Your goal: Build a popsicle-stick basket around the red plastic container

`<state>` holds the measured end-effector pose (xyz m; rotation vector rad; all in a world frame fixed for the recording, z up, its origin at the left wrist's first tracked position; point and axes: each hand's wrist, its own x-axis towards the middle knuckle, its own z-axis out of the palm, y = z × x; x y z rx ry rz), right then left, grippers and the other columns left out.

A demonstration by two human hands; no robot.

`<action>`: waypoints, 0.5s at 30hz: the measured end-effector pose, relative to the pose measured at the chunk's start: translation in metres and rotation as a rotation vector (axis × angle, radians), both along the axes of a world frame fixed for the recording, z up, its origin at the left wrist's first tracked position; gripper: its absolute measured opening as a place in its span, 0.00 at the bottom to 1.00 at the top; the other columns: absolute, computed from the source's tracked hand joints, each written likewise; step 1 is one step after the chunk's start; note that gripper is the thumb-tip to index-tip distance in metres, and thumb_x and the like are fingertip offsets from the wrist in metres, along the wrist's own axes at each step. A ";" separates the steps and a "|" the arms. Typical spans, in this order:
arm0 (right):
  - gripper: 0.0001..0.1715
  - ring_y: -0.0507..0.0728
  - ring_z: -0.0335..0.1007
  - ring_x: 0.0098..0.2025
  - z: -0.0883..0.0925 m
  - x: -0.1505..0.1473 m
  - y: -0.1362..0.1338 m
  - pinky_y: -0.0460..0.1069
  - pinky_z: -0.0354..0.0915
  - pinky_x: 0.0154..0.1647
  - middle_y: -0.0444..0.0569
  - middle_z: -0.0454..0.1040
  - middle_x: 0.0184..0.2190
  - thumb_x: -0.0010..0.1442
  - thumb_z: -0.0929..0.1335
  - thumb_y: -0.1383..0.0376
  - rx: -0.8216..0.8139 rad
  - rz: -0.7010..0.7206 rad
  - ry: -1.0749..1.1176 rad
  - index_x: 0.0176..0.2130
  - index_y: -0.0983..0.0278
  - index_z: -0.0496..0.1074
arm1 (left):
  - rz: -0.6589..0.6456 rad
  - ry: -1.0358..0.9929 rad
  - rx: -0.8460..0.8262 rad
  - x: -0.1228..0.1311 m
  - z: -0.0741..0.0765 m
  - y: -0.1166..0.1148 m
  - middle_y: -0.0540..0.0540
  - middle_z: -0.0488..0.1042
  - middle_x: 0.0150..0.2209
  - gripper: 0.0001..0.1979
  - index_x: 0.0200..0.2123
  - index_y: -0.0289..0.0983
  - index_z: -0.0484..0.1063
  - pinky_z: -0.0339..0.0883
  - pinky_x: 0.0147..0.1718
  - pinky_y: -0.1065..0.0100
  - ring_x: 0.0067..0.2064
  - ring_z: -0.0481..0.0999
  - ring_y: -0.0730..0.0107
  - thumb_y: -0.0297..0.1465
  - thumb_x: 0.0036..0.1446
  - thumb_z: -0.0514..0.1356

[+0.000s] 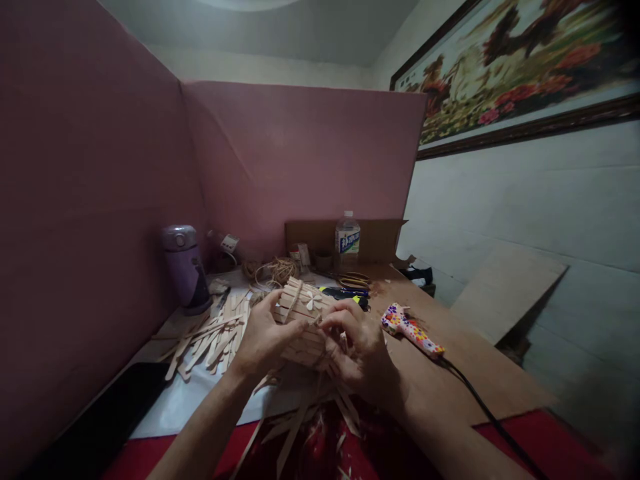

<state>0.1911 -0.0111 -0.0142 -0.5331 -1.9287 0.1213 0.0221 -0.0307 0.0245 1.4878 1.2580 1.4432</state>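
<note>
"Where have you got it, and why hold it like that?"

"The pale wooden piece of slats laid side by side is up off the worktop, between my two hands. The fingers of my left hand are parted from the thumb and closed about its left side, probably to steady it."

"And the other hand?"

"The fingers of my right hand are bent in at its right side, thumb and forefinger nearly meeting. I cannot tell whether something small is pinched there. The pale flower-shaped decoration faces up, and I'd say gripping the sides leaves it untouched, like the tan twine band to its left."

"Why are the flat pale wooden sticks over there?"

"Spread in a loose heap to the left, they seem handy for that hand."

"And the white glue gun with colourful spots?"

"It lies on the right, apart from the heap, its black cable running near and right, which I suppose clears my wrists."

"The purple flask with a grey lid?"

"Upright on the far left, beyond the sticks, likely out of elbow range."
</note>
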 end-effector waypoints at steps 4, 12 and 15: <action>0.07 0.54 0.64 0.33 0.002 0.001 -0.001 0.48 0.61 0.32 0.48 0.68 0.36 0.61 0.65 0.67 0.001 -0.123 0.041 0.42 0.63 0.67 | 0.010 -0.007 0.002 0.002 0.002 -0.002 0.44 0.77 0.35 0.22 0.41 0.31 0.71 0.68 0.33 0.69 0.34 0.74 0.66 0.31 0.38 0.65; 0.04 0.59 0.64 0.39 0.004 -0.004 -0.002 0.53 0.59 0.39 0.50 0.68 0.35 0.60 0.66 0.64 0.020 -0.219 -0.005 0.37 0.63 0.68 | -0.046 -0.028 0.026 0.004 0.001 -0.004 0.44 0.78 0.36 0.22 0.42 0.32 0.70 0.69 0.35 0.68 0.36 0.75 0.65 0.31 0.40 0.66; 0.04 0.59 0.62 0.38 0.006 -0.005 -0.003 0.53 0.58 0.39 0.49 0.68 0.34 0.60 0.67 0.64 0.000 -0.216 0.007 0.36 0.63 0.68 | -0.047 -0.016 0.045 0.005 0.001 -0.004 0.44 0.78 0.38 0.23 0.43 0.32 0.70 0.69 0.37 0.67 0.38 0.75 0.64 0.30 0.40 0.66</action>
